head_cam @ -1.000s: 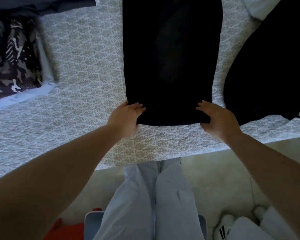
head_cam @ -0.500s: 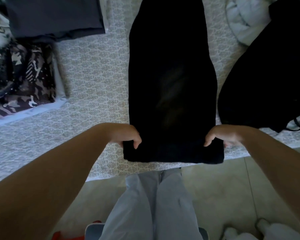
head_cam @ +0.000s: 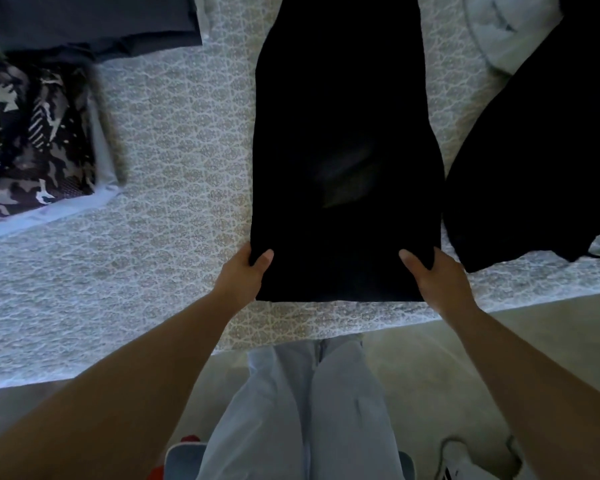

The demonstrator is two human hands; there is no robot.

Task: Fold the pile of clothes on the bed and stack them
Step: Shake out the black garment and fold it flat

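Note:
A long black garment point(head_cam: 343, 150) lies lengthwise on the patterned bedspread point(head_cam: 181, 161), its near end by the bed's front edge. My left hand point(head_cam: 245, 275) grips its near left corner, thumb on top of the cloth. My right hand point(head_cam: 433, 277) grips the near right corner the same way. A folded camouflage garment point(head_cam: 35, 140) rests on a pale folded piece at the left. A dark grey folded garment point(head_cam: 94, 22) lies behind it.
Another black garment point(head_cam: 541, 161) with a cord lies at the right, touching the one I hold. A pale crumpled cloth point(head_cam: 506, 32) sits at the top right. Below the bed edge are my legs in light trousers point(head_cam: 309, 410), the floor and a white shoe point(head_cam: 461, 459).
Both hands went from resting flat at the garment's near edge to gripping its corners. The near end was pulled toward the bed's edge, then shifted back a little.

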